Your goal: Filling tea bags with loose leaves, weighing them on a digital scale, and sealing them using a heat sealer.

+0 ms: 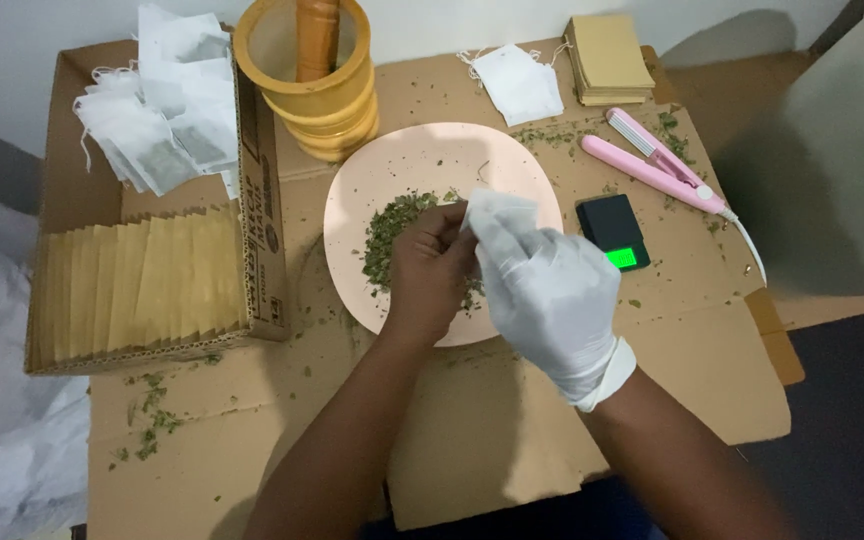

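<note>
Over the pink plate (432,160) of dried green leaves (387,235), the bare left hand (432,270) pinches leaves beside a small white bag (497,212), which the gloved right hand (547,290) grips closed-fingered; a box of envelopes (142,285) sits left

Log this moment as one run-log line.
left hand: pinching dried herbs | right hand: gloved, holds white tea bag | over pink plate

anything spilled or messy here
Yes. Dried green leaf bits lie scattered off the pink plate across the cardboard surface, thickest at the lower left and near the pink sealing tool. The left hand and gloved right hand hold a small white bag over the plate.
</note>
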